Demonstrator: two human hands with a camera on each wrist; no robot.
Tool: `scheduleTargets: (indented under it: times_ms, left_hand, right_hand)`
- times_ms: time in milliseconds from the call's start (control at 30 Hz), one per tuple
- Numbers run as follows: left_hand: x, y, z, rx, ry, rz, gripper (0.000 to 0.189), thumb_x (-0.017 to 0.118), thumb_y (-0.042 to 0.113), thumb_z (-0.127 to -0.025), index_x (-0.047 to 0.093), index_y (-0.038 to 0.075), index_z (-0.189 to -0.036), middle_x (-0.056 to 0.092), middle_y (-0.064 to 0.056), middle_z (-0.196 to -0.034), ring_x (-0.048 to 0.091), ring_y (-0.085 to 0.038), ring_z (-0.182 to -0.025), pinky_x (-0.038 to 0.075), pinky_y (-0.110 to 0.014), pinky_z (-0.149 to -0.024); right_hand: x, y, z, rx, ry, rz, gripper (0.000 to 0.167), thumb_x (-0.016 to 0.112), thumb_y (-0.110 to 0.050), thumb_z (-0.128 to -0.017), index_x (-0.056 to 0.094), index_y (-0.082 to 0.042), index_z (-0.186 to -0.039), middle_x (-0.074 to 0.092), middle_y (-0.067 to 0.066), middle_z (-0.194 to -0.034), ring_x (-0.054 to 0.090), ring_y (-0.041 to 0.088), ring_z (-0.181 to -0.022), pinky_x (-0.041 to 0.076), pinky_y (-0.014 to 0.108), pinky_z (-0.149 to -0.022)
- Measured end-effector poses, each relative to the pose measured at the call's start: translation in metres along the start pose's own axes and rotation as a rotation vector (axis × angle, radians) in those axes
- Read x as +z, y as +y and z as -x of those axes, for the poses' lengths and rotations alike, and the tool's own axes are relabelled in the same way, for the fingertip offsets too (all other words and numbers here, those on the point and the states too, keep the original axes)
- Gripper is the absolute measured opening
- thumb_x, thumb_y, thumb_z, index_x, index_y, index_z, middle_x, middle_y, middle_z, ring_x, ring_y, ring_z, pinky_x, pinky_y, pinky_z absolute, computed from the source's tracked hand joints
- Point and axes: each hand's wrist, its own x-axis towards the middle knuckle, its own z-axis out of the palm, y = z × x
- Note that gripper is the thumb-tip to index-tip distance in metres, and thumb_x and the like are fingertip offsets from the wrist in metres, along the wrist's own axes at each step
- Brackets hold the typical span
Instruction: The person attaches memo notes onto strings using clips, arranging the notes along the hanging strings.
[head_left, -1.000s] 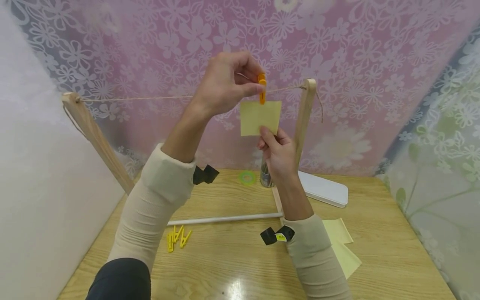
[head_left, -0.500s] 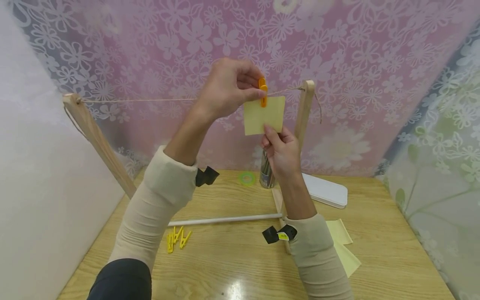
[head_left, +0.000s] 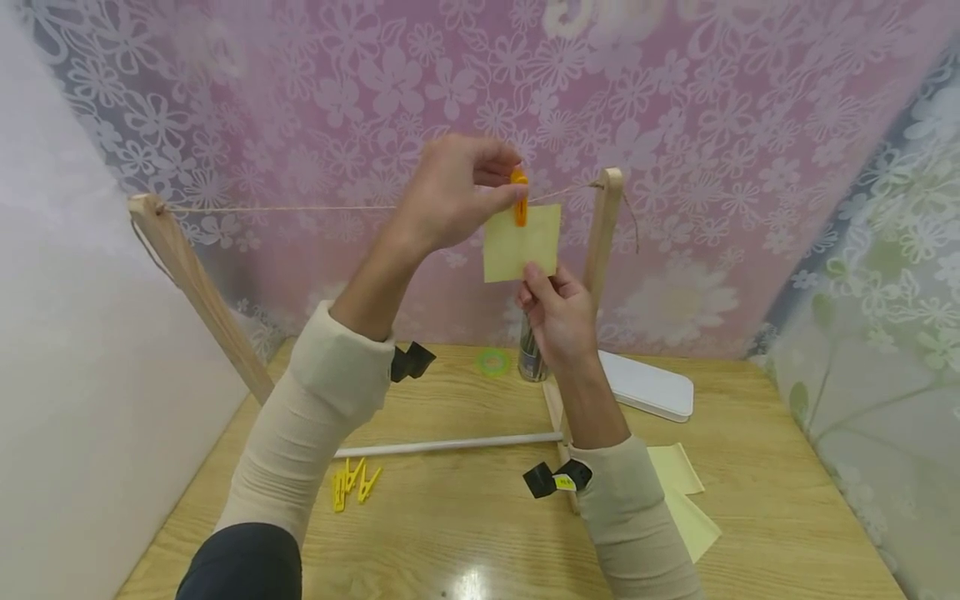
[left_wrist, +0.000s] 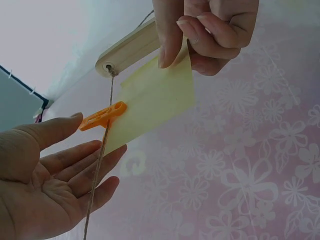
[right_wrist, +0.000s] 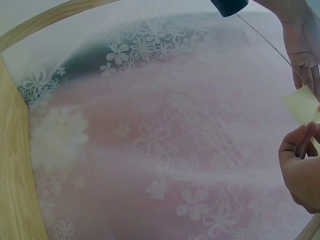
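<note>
My right hand (head_left: 562,312) pinches the lower edge of a pale yellow sticky note (head_left: 528,242) between thumb and fingers. At the note's top edge sits an orange clothespin (head_left: 521,212), whose front end overlaps the paper. My left hand (head_left: 453,187) holds the clothespin's rear end. In the left wrist view the left thumb touches the clothespin (left_wrist: 102,116), and the other fingers extend behind it. A thin twine (left_wrist: 97,175) runs past the clothespin there. The right wrist view has the note (right_wrist: 300,105) and both hands only at its right edge.
Two wooden posts (head_left: 202,292) carry the twine. On the table (head_left: 450,550) lie several yellow clothespins (head_left: 351,483), a white rod (head_left: 450,446) and more sticky notes (head_left: 690,517). Behind stand a glass jar (head_left: 531,358), a green tape roll (head_left: 492,362) and a white case (head_left: 648,386).
Both hands, with the clothespin and note, first shift slightly right, then left and a little lower in view. The whole scene also drops slightly in the head view. Both holds stay.
</note>
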Motion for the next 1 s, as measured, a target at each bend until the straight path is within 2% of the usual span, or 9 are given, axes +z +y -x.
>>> scheduleTargets:
  times_ms: [100,200,300,400,500,600,700,800,1000]
  left_hand:
    - [0.0,-0.003,0.003,0.007,0.027,0.012,0.037,0.068,0.021,-0.089,0.062,0.004,-0.121,0.065,-0.006,-0.122,0.063,-0.014,-0.11,0.049,-0.022,-0.095]
    - [0.0,-0.005,0.01,0.055,0.115,0.054,0.038,0.069,0.022,-0.088,0.063,0.005,-0.121,0.065,-0.007,-0.123,0.062,-0.014,-0.113,0.047,-0.022,-0.099]
    - [-0.003,-0.005,0.023,0.137,0.24,0.157,0.034,0.07,0.017,-0.087,0.064,0.002,-0.117,0.066,-0.009,-0.12,0.062,-0.014,-0.113,0.045,-0.021,-0.101]
    - [-0.005,-0.006,0.041,0.221,0.333,0.29,0.029,0.07,0.009,-0.085,0.065,-0.002,-0.112,0.068,-0.013,-0.115,0.064,-0.015,-0.108,0.046,-0.02,-0.101]
    - [-0.005,-0.009,0.061,0.276,0.362,0.365,0.027,0.07,0.003,-0.083,0.065,-0.005,-0.109,0.068,-0.016,-0.111,0.065,-0.016,-0.104,0.048,-0.025,-0.099]
    - [-0.002,-0.018,0.081,0.289,0.348,0.385,0.028,0.07,0.0,-0.082,0.065,-0.006,-0.109,0.069,-0.017,-0.11,0.066,-0.016,-0.102,0.051,-0.028,-0.096]
    - [0.003,-0.033,0.1,0.262,0.308,0.378,0.029,0.07,-0.002,-0.081,0.065,-0.005,-0.109,0.069,-0.016,-0.109,0.066,-0.016,-0.102,0.051,-0.03,-0.095]
    - [0.011,-0.054,0.117,0.193,0.265,0.343,0.029,0.071,-0.001,-0.081,0.066,-0.003,-0.109,0.07,-0.014,-0.109,0.066,-0.017,-0.103,0.05,-0.028,-0.096]
    - [0.029,-0.11,0.15,-0.034,0.174,0.223,0.03,0.07,0.013,-0.085,0.066,0.003,-0.114,0.07,-0.008,-0.112,0.065,-0.017,-0.105,0.049,-0.024,-0.096]
  right_hand:
    - [-0.003,0.003,0.002,0.016,-0.015,0.007,0.014,0.052,-0.006,-0.096,0.061,-0.012,-0.088,0.052,-0.004,-0.074,0.046,0.009,-0.065,0.042,0.019,-0.062]
    - [-0.005,0.005,0.004,0.018,-0.013,0.006,0.02,0.05,-0.003,-0.096,0.058,-0.012,-0.08,0.052,-0.004,-0.073,0.046,0.009,-0.065,0.042,0.019,-0.062]
    - [-0.01,0.007,0.006,0.025,-0.018,0.012,0.021,0.051,-0.002,-0.096,0.061,-0.011,-0.081,0.052,-0.003,-0.073,0.047,0.009,-0.064,0.043,0.019,-0.062]
    - [-0.016,0.009,0.011,0.045,-0.045,0.043,0.012,0.055,-0.006,-0.095,0.066,-0.01,-0.092,0.053,-0.003,-0.079,0.047,0.009,-0.066,0.044,0.018,-0.064]
    - [-0.025,0.01,0.017,0.062,-0.088,0.091,0.012,0.057,-0.011,-0.094,0.066,-0.011,-0.101,0.054,-0.004,-0.084,0.048,0.008,-0.069,0.044,0.017,-0.067]
    - [-0.032,0.01,0.026,0.067,-0.125,0.145,0.014,0.056,-0.01,-0.095,0.066,-0.014,-0.103,0.055,-0.005,-0.084,0.049,0.008,-0.07,0.045,0.017,-0.068]
    - [-0.042,0.008,0.038,0.061,-0.151,0.214,0.018,0.054,-0.007,-0.096,0.067,-0.018,-0.103,0.056,-0.007,-0.087,0.05,0.007,-0.072,0.047,0.017,-0.069]
    - [-0.055,0.002,0.052,0.039,-0.172,0.304,0.019,0.055,-0.004,-0.095,0.067,-0.016,-0.104,0.059,-0.007,-0.09,0.052,0.007,-0.073,0.049,0.018,-0.068]
    - [-0.1,-0.011,0.079,0.012,-0.214,0.553,0.024,0.058,-0.002,-0.092,0.059,0.009,-0.114,0.065,-0.003,-0.1,0.057,0.005,-0.075,0.052,0.02,-0.068]
